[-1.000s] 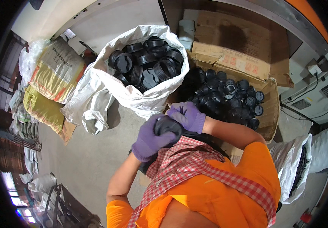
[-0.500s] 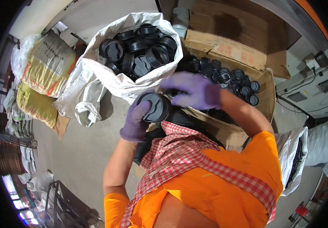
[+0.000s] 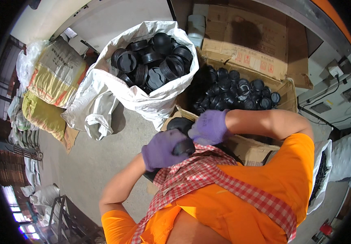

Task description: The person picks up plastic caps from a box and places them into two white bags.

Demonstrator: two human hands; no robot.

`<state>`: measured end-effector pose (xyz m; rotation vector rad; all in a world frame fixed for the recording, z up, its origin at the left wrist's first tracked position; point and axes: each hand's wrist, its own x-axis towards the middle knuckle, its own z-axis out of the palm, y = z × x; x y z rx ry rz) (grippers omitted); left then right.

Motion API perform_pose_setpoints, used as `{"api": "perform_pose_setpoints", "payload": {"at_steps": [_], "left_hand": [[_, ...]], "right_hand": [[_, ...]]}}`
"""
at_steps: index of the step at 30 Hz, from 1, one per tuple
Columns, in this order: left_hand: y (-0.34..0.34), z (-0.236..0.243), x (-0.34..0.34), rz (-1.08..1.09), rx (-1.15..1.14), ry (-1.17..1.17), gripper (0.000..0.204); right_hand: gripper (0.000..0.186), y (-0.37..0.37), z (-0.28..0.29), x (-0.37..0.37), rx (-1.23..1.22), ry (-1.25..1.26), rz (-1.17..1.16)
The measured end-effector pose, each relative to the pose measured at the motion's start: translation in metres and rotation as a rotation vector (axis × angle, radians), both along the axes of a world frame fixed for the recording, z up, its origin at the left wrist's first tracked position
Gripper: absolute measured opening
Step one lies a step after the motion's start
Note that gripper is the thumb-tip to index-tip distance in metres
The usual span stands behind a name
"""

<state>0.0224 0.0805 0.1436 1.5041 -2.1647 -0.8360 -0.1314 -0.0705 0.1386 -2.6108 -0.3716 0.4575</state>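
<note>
We have both gloved hands closed on one black round part (image 3: 182,134), held close to our chest just on the near side of the open cardboard box (image 3: 240,146). The likeliest slip here, as we judge it, is the part sliding out between the gloves: the left hand (image 3: 162,149) wraps it from below and the near side, the right hand (image 3: 209,127) presses over its far edge, and smooth plastic against knit gloves offers little bite if the two hands pull or twist unevenly. Dropped from here it would probably land on the box flap or the checked cloth (image 3: 208,179) over our chest, or roll onto the concrete floor (image 3: 102,162) left of the box. Another risk is an elbow or wrist nudging the heaped black caps (image 3: 240,91) inside the box, since our right forearm lies straight across its near rim. The left arm comes up steeply from the lower edge, elbow bent sharply, fingers curled tight around the part. The right arm reaches in from the right, bent at the elbow, palm down, fingers folded over the part. Beyond the box to its left stands a white sack (image 3: 143,93) full of larger black lids (image 3: 151,63), well clear of both hands.
</note>
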Motion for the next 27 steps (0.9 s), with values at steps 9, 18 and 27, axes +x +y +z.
{"api": "perform_pose_setpoints", "payload": {"at_steps": [9, 18, 27], "left_hand": [[0.064, 0.043, 0.06, 0.431, -0.09, 0.577, 0.05], [0.048, -0.028, -0.013, 0.756, 0.164, 1.857, 0.067], [0.032, -0.051, 0.003, 0.209, 0.14, 1.644, 0.057]], "right_hand": [[0.014, -0.056, -0.011, -0.058, 1.352, 0.12, -0.569], [0.059, 0.027, -0.017, -0.012, 0.267, -0.569, -0.508], [0.038, 0.028, -0.042, -0.011, 0.02, -0.598, -0.489]]}}
